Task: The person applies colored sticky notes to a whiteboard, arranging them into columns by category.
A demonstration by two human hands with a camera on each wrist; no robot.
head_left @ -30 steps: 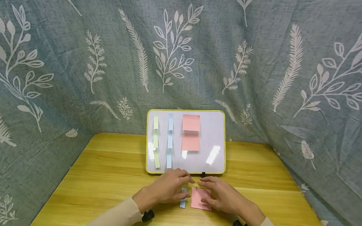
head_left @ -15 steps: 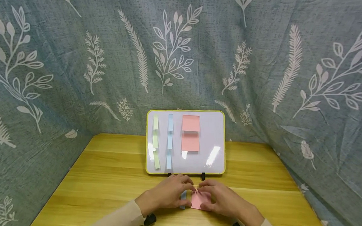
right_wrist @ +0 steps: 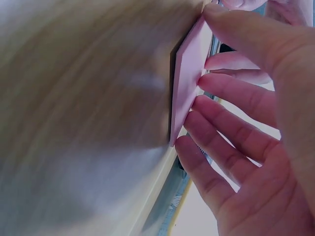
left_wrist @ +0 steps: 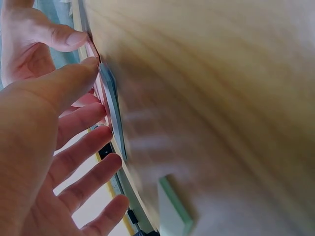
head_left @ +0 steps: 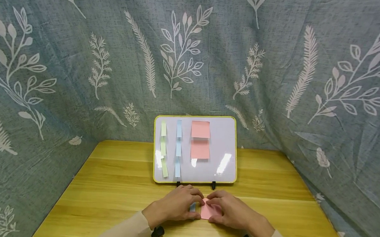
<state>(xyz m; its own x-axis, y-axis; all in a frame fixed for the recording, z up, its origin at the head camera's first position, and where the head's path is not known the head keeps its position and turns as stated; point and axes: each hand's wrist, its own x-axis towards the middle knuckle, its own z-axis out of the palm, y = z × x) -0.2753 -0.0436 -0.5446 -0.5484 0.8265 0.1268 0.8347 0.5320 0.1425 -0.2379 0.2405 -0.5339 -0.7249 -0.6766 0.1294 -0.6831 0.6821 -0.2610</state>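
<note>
A pink sticky-note pad (head_left: 207, 211) lies on the table between the two hands. My left hand (head_left: 176, 206) arches over a narrow blue sticky-note pad (head_left: 192, 207), its index fingertip at the pink pad's far left corner and its thumb near the left edge. From the right, my right hand (head_left: 238, 211) touches the pink pad: thumb at the near edge, index finger toward the far edge. In the right wrist view, fairly straight fingertips line the pink pad (right_wrist: 189, 73). The left hand hides much of the blue pad in the head view; its side (left_wrist: 113, 101) shows in the left wrist view.
Behind the hands a yellow-rimmed whiteboard (head_left: 222, 140) stands on black feet. Stuck on it are columns of green strips (head_left: 163, 145), blue strips (head_left: 178, 146) and two pink notes (head_left: 200, 148). A green pad (left_wrist: 174, 209) lies left of the blue pad. Patterned curtain (head_left: 192, 62) surrounds the table.
Both hands have come down onto the pink pad from just above it. Half a second ago its top sheet looked puckered near the far edge; now it looks flatter.
</note>
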